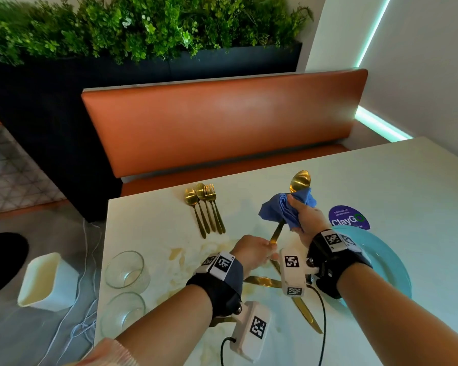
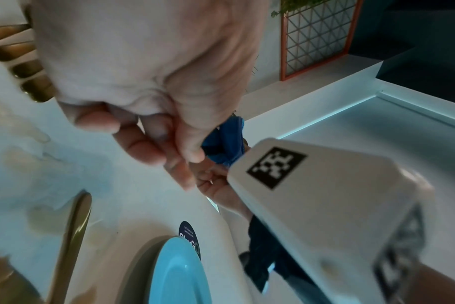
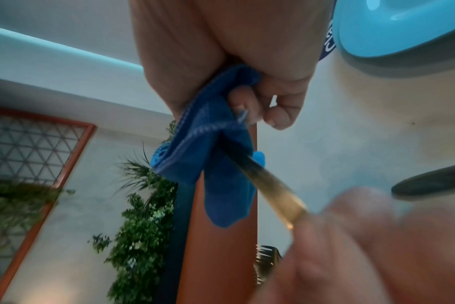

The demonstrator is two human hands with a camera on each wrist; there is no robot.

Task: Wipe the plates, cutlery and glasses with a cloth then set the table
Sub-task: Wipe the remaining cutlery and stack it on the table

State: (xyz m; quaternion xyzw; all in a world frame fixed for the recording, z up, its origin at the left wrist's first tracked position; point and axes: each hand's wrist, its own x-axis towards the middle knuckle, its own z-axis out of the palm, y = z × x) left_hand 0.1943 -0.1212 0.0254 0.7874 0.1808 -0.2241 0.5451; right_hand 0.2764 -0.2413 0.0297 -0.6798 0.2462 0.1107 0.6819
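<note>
— Spoon (image 1: 299, 180) wiping is the step in hand, I'd say. How should it go?

— Keep the handle end steady and draw the cloth (image 1: 288, 210) along the stem up over the bowl, turning the spoon so both faces get rubbed. Squeeze firmly, or the cloth will only slide.

— Who holds what?

— The left hand (image 1: 254, 250) has its fingers curled round the bottom of the handle. The right hand (image 1: 306, 215) is closed on the bunched blue cloth, which wraps the stem just under the bowl.

— And where is the spoon?

— Up off the table (image 1: 381, 180), tilted away from the person, bowl poking out above the cloth, between the two hands.

— What waits?

— Knives (image 1: 265, 281) lie under the wrists, the blue plate (image 1: 389, 262) is to the right, two glasses (image 1: 126, 269) to the left. Two spoons and a fork (image 1: 206, 210) lie side by side farther off.
</note>
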